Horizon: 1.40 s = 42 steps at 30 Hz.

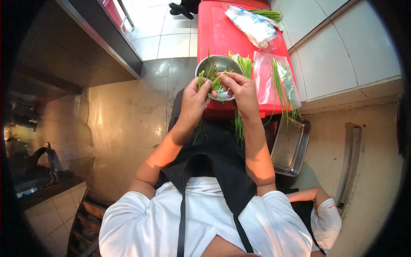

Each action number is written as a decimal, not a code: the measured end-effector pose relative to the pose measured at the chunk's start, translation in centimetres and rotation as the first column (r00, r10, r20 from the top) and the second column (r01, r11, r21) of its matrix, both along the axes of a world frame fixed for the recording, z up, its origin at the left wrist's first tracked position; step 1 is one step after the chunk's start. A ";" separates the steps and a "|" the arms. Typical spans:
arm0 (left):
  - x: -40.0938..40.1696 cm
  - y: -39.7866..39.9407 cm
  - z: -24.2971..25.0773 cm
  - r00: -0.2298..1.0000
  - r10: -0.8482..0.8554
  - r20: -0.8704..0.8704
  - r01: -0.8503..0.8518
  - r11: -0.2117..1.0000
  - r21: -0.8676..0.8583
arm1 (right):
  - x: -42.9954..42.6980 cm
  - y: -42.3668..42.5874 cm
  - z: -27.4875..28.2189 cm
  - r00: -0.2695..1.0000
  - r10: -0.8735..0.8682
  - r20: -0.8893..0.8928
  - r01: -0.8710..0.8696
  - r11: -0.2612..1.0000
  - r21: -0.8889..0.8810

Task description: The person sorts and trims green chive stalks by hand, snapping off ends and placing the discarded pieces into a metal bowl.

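My left hand [197, 93] grips a small bunch of thin green stalks [201, 78], which look like garlic chives. Some of their long ends hang below that hand over my black apron [212, 141]. Between thumb and fingers, my right hand [240, 90] pinches green pieces [218, 84] of the same stalks. Both hands are over the near part of a round stainless steel bowl [220, 59], whose inside is partly hidden by them. Right of the bowl lies a bundle of chives [245, 66]; its long leaves hang over the table edge behind my right wrist.
The bowl stands on a red table [213, 29]. Clear plastic bags [263, 77] and more chives [277, 80] lie at its right; a printed plastic bag [252, 25] is farther back. Below is a metal tray [289, 144]. Another person's arm [308, 194] shows at lower right, a black shoe [181, 9] beyond.
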<state>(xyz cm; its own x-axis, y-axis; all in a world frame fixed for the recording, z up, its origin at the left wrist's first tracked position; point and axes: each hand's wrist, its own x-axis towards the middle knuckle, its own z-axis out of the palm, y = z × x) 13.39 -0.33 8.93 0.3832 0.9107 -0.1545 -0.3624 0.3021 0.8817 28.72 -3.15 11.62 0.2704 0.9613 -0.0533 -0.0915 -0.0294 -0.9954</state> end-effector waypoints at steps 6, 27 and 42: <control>0.1 0.1 -0.6 0.998 0.022 -0.060 -0.018 0.998 0.067 | -0.1 0.0 -0.1 0.997 0.082 -0.015 -0.082 0.994 -0.067; 0.3 0.5 -1.1 0.994 0.052 -0.099 -0.034 0.984 0.175 | 0.3 0.3 0.5 0.991 0.049 -0.124 -0.053 0.998 -0.031; 0.2 0.4 -1.2 0.995 0.013 -0.096 -0.010 0.999 0.037 | 5.0 -0.2 1.7 0.930 -0.186 -0.317 0.234 0.965 0.120</control>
<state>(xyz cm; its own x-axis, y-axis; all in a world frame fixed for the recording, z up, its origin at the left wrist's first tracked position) 13.62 0.11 7.75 0.3576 0.9206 -0.1569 -0.2784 0.2655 0.9231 33.71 -3.31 13.28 0.4611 0.8871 -0.0204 -0.3742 0.1736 -0.9109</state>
